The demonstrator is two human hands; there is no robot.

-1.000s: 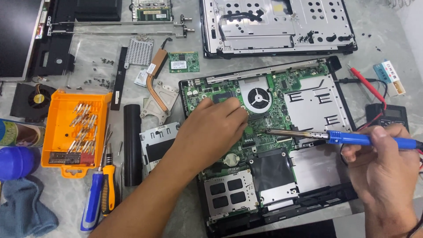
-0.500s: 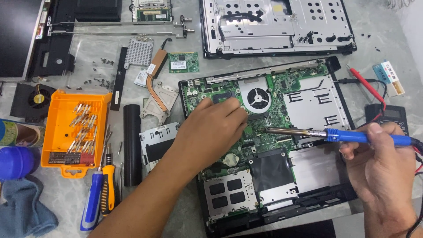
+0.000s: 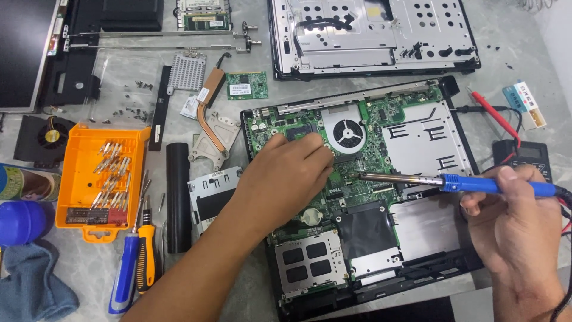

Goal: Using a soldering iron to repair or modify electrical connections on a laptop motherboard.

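Laptop base (image 3: pixel 417 262) lay open on the tabletop (image 3: pixel 250 298), fully stripped: green motherboard (image 3: pixel 381 128) exposed, round fan (image 3: pixel 348 132) in its housing, bare metal shields low on the board. Teardown looked done, judging by the parts spread around: keyboard-deck frame (image 3: pixel 372 36) at top, copper heatpipe heatsink (image 3: pixel 208 128) left of the base, small green card (image 3: pixel 246 86), hinge rails (image 3: pixel 149 39), screen panel (image 3: pixel 21 53) at far left, loose black fan (image 3: pixel 44 137), black cylindrical battery piece (image 3: pixel 177 197). Left hand (image 3: pixel 286 179) rested on the board, fingers curled down and pinched near the spot just below the fan; whether it gripped anything small, cannot tell. Right hand (image 3: pixel 515 220) was wrapped around the blue handle of a soldering iron (image 3: pixel 459 183), held nearly level, metal tip touching or just above the board just right of the left fingertips. So the board-level soldering seemed to be in hand, not finished; all reassembly was left, since every removed part sat off the base. Orange bit tray (image 3: pixel 80 197) and screwdrivers (image 3: pixel 136 262) lay at left, a multimeter (image 3: pixel 524 156) with a red probe (image 3: pixel 491 113) at right, blue cloth (image 3: pixel 30 286) at lower left.
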